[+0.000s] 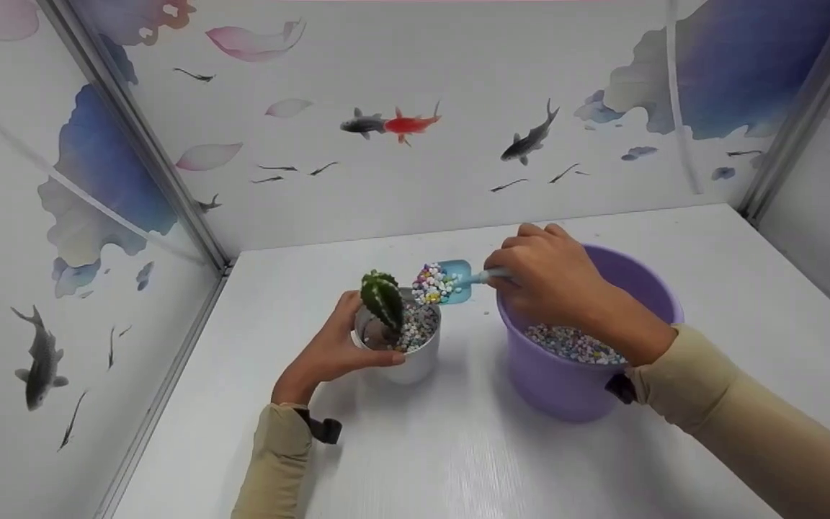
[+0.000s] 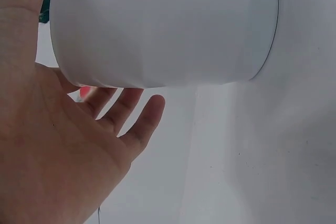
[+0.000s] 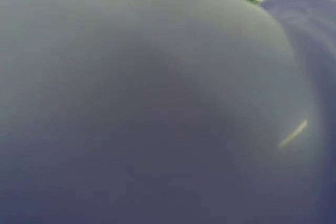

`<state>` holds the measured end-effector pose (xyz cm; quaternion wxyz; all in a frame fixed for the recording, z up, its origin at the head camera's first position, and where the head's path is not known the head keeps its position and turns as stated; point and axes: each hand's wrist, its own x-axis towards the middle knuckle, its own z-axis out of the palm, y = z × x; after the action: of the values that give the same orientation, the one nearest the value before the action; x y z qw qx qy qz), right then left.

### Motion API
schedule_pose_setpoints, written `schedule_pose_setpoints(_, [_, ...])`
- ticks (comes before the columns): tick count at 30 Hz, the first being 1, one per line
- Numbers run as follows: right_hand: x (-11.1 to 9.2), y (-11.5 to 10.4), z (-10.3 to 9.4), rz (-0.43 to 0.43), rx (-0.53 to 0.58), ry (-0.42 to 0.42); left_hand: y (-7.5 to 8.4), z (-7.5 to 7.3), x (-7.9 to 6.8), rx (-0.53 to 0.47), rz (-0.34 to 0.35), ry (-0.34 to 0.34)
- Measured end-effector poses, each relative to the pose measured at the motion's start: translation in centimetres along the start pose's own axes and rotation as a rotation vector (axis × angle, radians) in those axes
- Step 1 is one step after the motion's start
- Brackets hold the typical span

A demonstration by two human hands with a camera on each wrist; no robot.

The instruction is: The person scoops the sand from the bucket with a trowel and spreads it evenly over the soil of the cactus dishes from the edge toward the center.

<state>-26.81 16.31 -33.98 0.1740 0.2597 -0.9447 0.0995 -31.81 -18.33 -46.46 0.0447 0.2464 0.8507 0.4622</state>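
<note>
A small white pot [image 1: 418, 364] stands on the table, holding a green cactus [image 1: 380, 297] among colourful pebbles [image 1: 418, 328]. My left hand [image 1: 328, 349] grips this pot from the left, thumb at the near side of the rim and fingers around the far side. In the left wrist view its smooth wall [image 2: 163, 30] fills the top. My right hand [image 1: 548, 277] holds a small blue shovel [image 1: 462, 277] by its handle. Multicoloured pebbles are heaped on the blade, close to the pot's right rim. Beneath the right hand is a purple bucket [image 1: 566, 393] with more pebbles [image 1: 573, 344] inside.
The white table [image 1: 451, 461] is enclosed by a back panel [image 1: 444, 194] and side panels printed with fish and petals. A few loose pebbles lie between pot and bucket. The bucket's wall [image 3: 157, 103] fills most of the right wrist view.
</note>
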Motion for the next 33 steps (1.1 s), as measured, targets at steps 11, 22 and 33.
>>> schedule_pose_setpoints(11, [0.21,-0.52,0.31,0.015,-0.031,-0.015,-0.08,-0.38,-0.54,-0.038,-0.049,-0.012])
schedule_pose_setpoints(22, [0.25,-0.94,0.55,0.024,-0.058,-0.01,-0.1,-0.74,-0.54,-0.049,-0.021,-0.045])
schedule_pose_setpoints(33, [0.06,-1.01,0.61,0.007,-0.1,0.046,0.21,-0.4,-0.49,-0.016,0.009,-0.032])
